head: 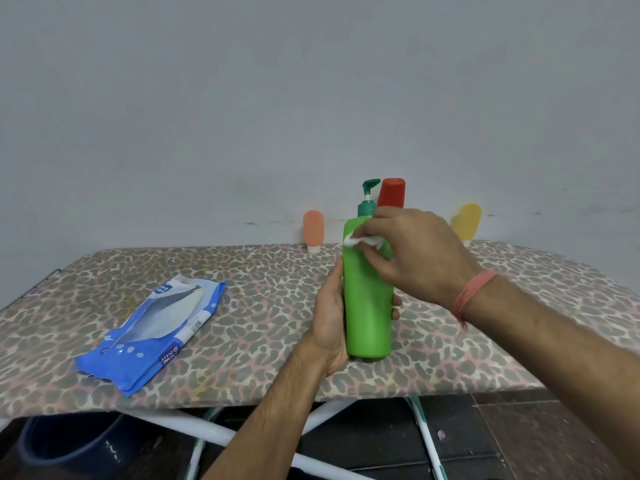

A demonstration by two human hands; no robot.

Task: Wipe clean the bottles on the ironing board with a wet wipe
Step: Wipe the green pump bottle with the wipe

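Observation:
A tall green pump bottle [367, 306] stands upright near the front edge of the leopard-print ironing board [242, 327]. My left hand [329, 317] grips its lower body from the left, fingertips showing on its right side. My right hand [412, 251] pinches a white wet wipe [360, 239] against the bottle's upper shoulder, just under the dark green pump. At the board's far edge by the wall stand an orange bottle [313, 231], a red bottle [391, 192] partly hidden behind the pump, and a yellow bottle [468, 221].
A blue and white wet wipe pack [152, 332] lies flat on the board's left part. The grey wall rises right behind the board. Below the front edge are the white board legs [207, 431], a dark bucket [76, 441] and dark floor tiles.

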